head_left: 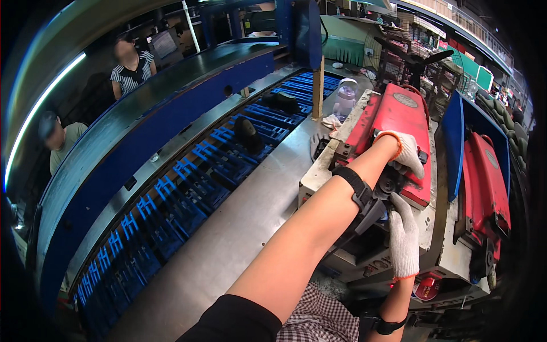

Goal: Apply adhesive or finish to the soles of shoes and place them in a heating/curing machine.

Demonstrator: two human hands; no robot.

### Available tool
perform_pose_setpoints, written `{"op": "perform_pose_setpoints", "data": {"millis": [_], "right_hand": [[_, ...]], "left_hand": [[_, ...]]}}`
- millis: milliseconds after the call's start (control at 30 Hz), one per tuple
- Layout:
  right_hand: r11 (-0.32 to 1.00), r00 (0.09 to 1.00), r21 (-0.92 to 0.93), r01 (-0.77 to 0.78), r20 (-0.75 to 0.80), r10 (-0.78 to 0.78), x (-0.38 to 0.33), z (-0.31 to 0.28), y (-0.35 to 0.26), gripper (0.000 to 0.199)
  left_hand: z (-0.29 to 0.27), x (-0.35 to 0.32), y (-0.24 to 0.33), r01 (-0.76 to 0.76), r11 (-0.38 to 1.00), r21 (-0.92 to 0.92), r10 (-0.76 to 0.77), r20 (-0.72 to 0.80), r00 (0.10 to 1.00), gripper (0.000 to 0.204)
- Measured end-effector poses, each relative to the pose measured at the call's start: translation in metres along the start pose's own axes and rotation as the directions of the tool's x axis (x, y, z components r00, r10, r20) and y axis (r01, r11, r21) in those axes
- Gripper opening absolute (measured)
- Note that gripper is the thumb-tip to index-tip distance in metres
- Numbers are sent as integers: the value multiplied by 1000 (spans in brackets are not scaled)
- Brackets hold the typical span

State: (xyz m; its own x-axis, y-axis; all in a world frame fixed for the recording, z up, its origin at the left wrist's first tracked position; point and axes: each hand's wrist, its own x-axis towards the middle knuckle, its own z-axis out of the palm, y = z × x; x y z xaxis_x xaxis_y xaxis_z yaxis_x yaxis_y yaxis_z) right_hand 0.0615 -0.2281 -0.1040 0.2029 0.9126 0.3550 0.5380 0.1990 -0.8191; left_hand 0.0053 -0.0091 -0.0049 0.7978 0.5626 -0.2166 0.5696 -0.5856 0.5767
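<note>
- Nearest us, our left hand reaches across the red machine on the desk, grip curled over its near edge.
- Our right hand touches a dark part below; grip unclear.

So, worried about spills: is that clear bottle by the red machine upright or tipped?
Upright. The clear bottle stands on its base on the metal bench, its white cap on top.
</note>
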Motion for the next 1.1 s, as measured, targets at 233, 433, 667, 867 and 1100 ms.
{"op": "perform_pose_setpoints", "data": {"millis": [233,433,667,867,1100], "right_hand": [[1000,1000,3,-8,1,8,0,0,0,42],[1000,1000,11,-20,2,20,0,0,3,42],[1000,1000,2,-11,3,11,0,0,3,43],[1000,1000,21,-18,9,17,0,0,5,43],[992,994,82,-99,52,95,-8,10,-5,45]], "left_hand": [[1,-1,2,9,1000,2,-9,-18,1000,46],[1,2,-1,-6,1000,18,7,-3,1000,54],[2,4,-2,-8,1000,7,8,-3,1000,56],[1,4,-2,0,1000,-3,0,10,1000,55],[1,1,-1,4,1000,-7,-4,6,1000,51]]}}
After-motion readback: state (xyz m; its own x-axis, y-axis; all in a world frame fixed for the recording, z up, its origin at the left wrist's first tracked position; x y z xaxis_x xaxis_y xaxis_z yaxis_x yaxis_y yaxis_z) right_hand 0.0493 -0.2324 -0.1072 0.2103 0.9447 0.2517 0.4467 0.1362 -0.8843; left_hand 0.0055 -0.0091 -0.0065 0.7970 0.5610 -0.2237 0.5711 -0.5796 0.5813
